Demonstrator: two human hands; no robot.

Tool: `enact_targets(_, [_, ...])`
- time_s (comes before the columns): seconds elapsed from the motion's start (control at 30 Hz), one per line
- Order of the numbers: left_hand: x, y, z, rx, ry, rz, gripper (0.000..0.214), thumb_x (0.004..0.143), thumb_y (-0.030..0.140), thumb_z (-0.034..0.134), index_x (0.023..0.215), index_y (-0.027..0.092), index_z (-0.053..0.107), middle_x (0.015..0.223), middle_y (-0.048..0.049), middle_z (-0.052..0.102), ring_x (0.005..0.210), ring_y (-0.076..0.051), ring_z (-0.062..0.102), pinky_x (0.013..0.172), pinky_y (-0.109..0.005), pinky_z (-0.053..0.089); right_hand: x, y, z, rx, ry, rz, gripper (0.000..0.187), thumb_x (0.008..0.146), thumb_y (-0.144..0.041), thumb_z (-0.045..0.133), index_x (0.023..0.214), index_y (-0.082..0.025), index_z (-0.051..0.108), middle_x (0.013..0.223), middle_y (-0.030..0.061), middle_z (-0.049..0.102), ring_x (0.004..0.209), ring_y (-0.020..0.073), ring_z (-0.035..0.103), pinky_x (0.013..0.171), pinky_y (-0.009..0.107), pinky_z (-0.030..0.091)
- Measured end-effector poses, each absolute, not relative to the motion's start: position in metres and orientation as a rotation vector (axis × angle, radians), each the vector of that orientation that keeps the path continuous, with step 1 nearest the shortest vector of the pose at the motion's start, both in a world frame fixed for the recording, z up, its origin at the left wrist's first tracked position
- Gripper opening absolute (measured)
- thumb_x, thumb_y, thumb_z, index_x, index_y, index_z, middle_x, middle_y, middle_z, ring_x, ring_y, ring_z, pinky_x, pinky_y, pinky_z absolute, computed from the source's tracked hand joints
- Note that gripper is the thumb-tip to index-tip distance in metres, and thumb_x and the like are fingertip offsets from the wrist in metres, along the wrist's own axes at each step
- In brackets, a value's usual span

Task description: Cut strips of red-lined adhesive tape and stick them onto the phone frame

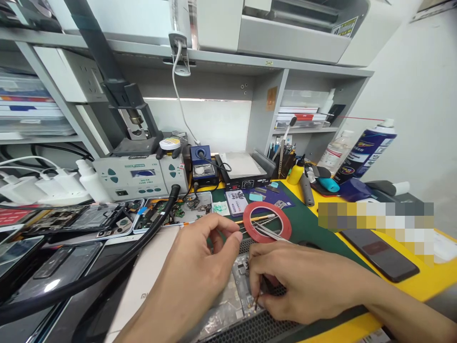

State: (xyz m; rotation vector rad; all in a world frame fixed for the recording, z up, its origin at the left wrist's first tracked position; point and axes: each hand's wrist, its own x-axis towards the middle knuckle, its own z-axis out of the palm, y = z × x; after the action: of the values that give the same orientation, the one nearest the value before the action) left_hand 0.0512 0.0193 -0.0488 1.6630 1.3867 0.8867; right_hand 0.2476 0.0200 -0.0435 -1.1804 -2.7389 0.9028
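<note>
My right hand (303, 281) is closed in a pinch low over an opened phone (221, 317). A small dark piece shows at its fingertips, too small to name, close to the phone's lower right part. Above the phone's left side hovers my left hand (203, 267), thumb and index fingertips brought together. Whatever they may hold cannot be made out. The phone's silvery inside lies on a black perforated mat (246, 328), partly covered by both hands. Just beyond the hands is a red-rimmed tape roll (250, 233), with tweezers (266, 231) across its opening.
A black hose (143, 243) curves across the left side over several phones and a white Mi-marked box (143, 286). Behind stand a soldering station (143, 176) and a hot plate (246, 178). At right are a dark phone (380, 255) and a spray can (367, 150).
</note>
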Motion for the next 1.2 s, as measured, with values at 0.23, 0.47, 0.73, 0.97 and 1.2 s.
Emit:
enact_targets(0.23, [0.05, 0.016, -0.048, 1.713, 1.383, 0.847, 0.018, 0.087, 0.04, 0.06, 0.085, 0.024, 0.069, 0.061, 0.0049, 0.055, 0.057, -0.015, 0.047, 0.05, -0.024, 0.033, 0.246, 0.021, -0.045, -1.194, -2.732, 0.921, 0.009, 0.068, -0.014, 0.062, 0.073, -0.021, 0.063, 0.081, -0.0037, 0.065, 0.073, 0.0127, 0.059, 0.064, 0.02, 0.043])
enact_targets(0.47, [0.051, 0.015, -0.051, 1.717, 1.336, 0.752, 0.021, 0.087, 0.039, 0.057, 0.079, 0.024, 0.068, 0.058, 0.0052, 0.049, 0.053, -0.014, 0.042, 0.047, -0.023, 0.027, 0.247, 0.022, -0.046, -1.169, -2.631, 0.903, 0.009, 0.064, -0.012, 0.065, 0.069, -0.019, 0.063, 0.074, -0.0061, 0.061, 0.063, 0.0079, 0.052, 0.057, 0.016, 0.039])
enact_targets(0.73, [0.051, 0.01, -0.045, 1.869, 1.372, 0.708, 0.023, 0.083, 0.038, 0.054, 0.074, 0.023, 0.068, 0.06, 0.0012, 0.053, 0.055, -0.018, 0.05, 0.047, -0.024, 0.03, 0.253, 0.026, -0.037, -1.172, -2.415, 0.825, 0.009, 0.07, -0.012, 0.064, 0.074, -0.019, 0.065, 0.073, -0.005, 0.058, 0.063, 0.0076, 0.052, 0.054, 0.016, 0.038])
enact_targets(0.97, [0.055, 0.009, -0.049, 2.096, 1.378, 0.777, 0.007, 0.072, 0.022, 0.061, 0.068, 0.023, 0.066, 0.062, 0.0016, 0.062, 0.053, -0.016, 0.051, 0.049, -0.025, 0.031, 0.253, 0.023, -0.037, -1.134, -2.386, 0.777, 0.008, 0.07, -0.011, 0.064, 0.071, -0.019, 0.061, 0.07, -0.0045, 0.056, 0.065, 0.0091, 0.052, 0.055, 0.017, 0.037])
enact_targets(1.2, [0.054, 0.014, -0.052, 2.291, 1.212, 0.831, 0.018, 0.078, 0.015, 0.056, 0.064, 0.022, 0.064, 0.062, 0.0021, 0.061, 0.049, -0.013, 0.051, 0.046, -0.024, 0.034, 0.253, 0.022, -0.041, -1.084, -2.373, 0.708, 0.011, 0.07, -0.007, 0.064, 0.071, -0.018, 0.061, 0.07, -0.0043, 0.056, 0.065, 0.0092, 0.052, 0.059, 0.019, 0.039])
